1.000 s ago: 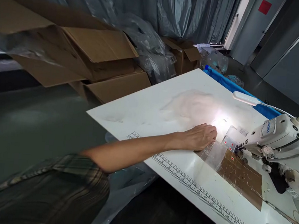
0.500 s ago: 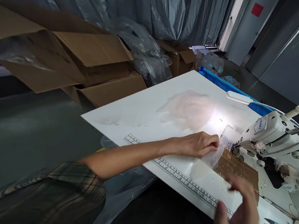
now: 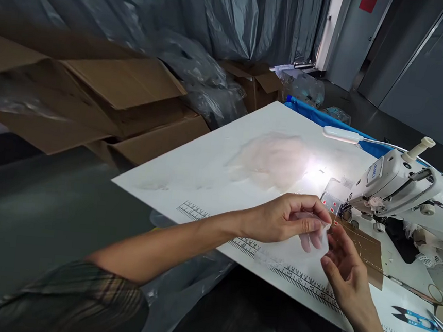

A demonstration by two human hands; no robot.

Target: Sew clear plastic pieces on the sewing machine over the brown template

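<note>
Right hand has risen to the edge of a thin translucent sheet, just left of the sewing machine. The left hand pinches the sheet; whether the right grips it cannot be told. Light, even fingertip tension should prevent creasing.

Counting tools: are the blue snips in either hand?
No, the blue snips lie on the table, apart from the left hand and right hand.

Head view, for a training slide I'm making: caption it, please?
Left hand pinches a translucent sheet, right hand at its edge, near a JUKI sewing machine.
</note>
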